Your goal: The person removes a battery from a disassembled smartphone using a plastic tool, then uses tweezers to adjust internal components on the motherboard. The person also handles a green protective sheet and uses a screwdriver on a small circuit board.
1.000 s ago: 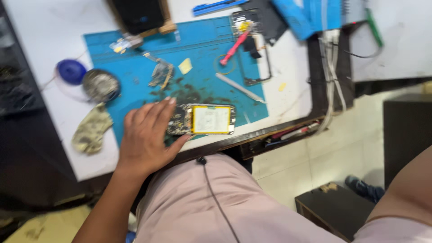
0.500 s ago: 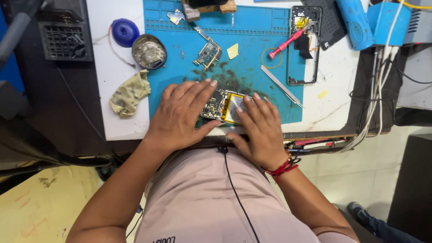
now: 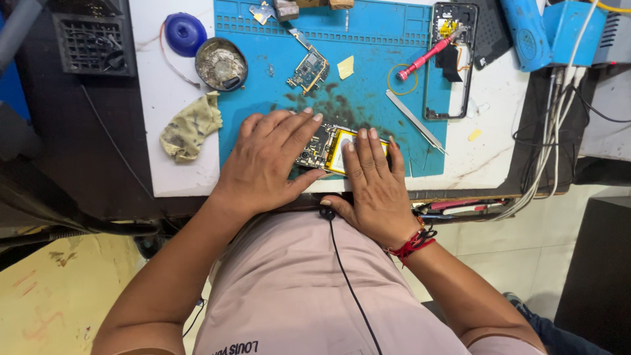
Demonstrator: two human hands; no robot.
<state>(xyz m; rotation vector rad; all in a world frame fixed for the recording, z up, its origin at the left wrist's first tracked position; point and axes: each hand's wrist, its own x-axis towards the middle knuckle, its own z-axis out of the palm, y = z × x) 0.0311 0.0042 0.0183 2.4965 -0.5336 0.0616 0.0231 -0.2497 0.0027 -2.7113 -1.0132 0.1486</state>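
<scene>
Lying under both hands point(image 3: 322, 171): opened phone point(image 3: 328, 148)

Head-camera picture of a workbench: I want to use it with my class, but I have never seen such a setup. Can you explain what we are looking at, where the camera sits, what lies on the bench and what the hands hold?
The camera sits on a person's head and looks straight down, so you see their own arms and lap. Both bare hands rest flat on an opened phone with a yellow battery: the left hand covers its circuit side, the right hand its battery side. Neither grips a tool. The phone lies on a blue work mat. On the mat lie a small circuit board, a red screwdriver, tweezers and a black phone frame. Left of the mat lie a crumpled cloth, a round metal tin and a blue lid.
</scene>
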